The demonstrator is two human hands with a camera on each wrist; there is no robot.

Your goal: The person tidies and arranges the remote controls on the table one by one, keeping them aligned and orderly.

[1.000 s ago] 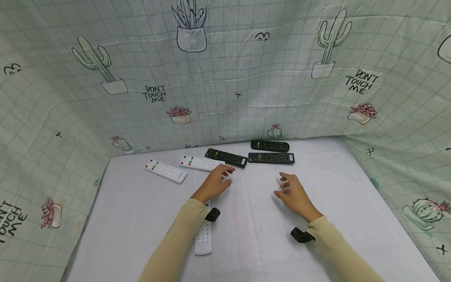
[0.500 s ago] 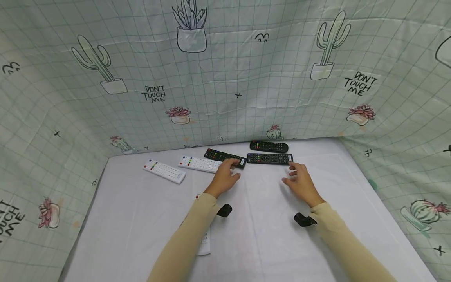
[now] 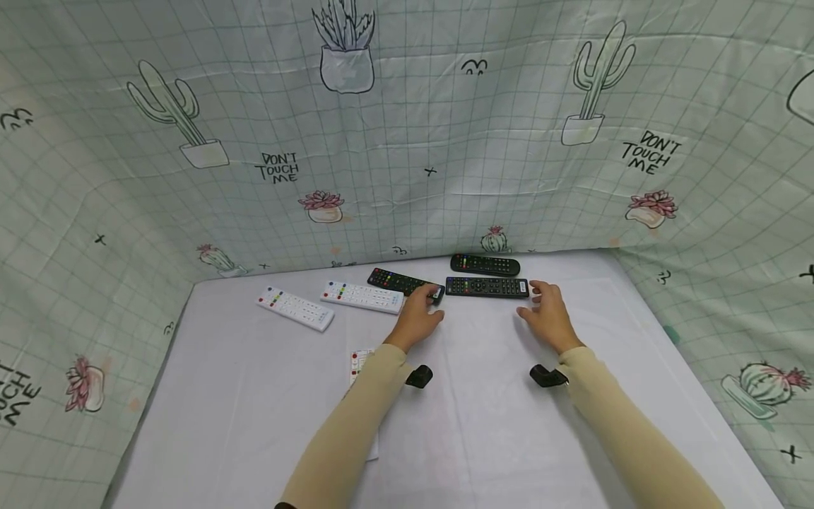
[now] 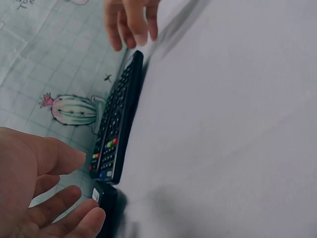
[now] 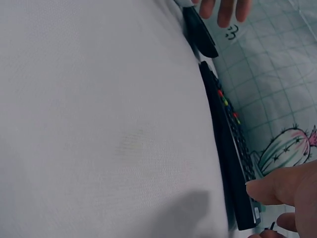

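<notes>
Six remotes lie on the white tabletop (image 3: 483, 431), three black and three white; the rectangular black remote (image 3: 487, 287) is taken here as the landmark, and it lies face up, nearly parallel to the back edge. The left hand (image 3: 416, 317) is to the left of this landmark and a little nearer to the person; its fingers are bent loosely and the thumb stands apart from them, with a wide gap; the fingertips are at the right end of the slanted black remote (image 3: 396, 280), but whether they touch it, one cannot tell. This slanted black remote lies just left of the landmark, their ends close together. The right hand (image 3: 552, 319) is just beside the right end of the landmark; its thumb and fingers are apart, widely, around nothing; a contact with the landmark cannot be told. Behind the landmark, near to it, lies the rounded black remote (image 3: 485, 265); farther left are the middle white remote (image 3: 362, 297) and, beyond it, the outer white remote (image 3: 295, 308); nearer to the person than the landmark, and to its left, the third white remote (image 3: 359, 359) is partly hidden by the left sleeve (image 3: 356, 417); behind all of them hangs a checked curtain (image 3: 394, 134) with printed cacti.
</notes>
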